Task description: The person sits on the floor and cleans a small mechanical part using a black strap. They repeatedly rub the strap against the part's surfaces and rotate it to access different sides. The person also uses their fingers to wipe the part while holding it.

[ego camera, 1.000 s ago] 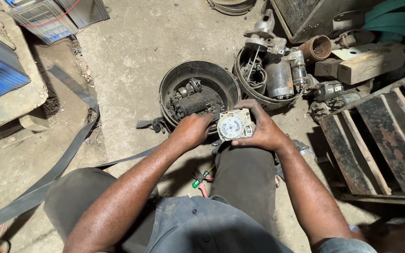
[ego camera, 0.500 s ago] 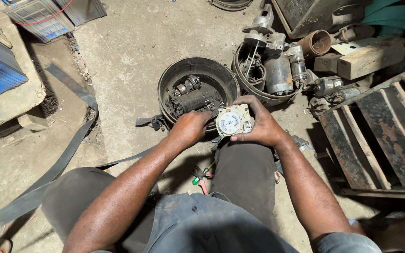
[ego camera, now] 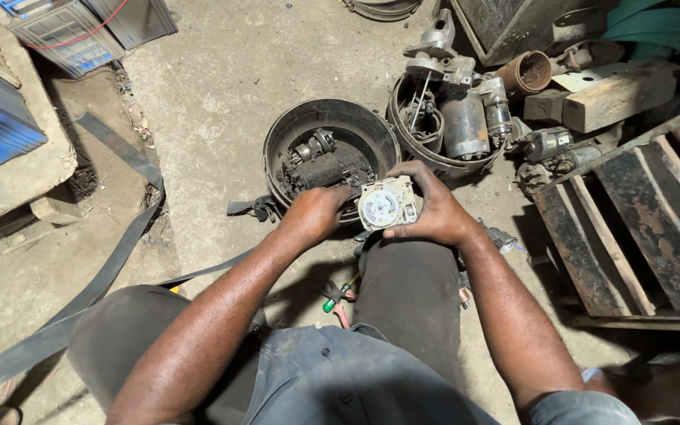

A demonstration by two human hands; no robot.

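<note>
Head view: over a dusty concrete floor [ego camera: 222, 86], both hands [ego camera: 434, 212] grip a round white part [ego camera: 386, 203], seemingly a timer.

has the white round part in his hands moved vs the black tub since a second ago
No. The white round part sits at the near rim of the black tub, as before, gripped by the right hand and left hand.
</note>
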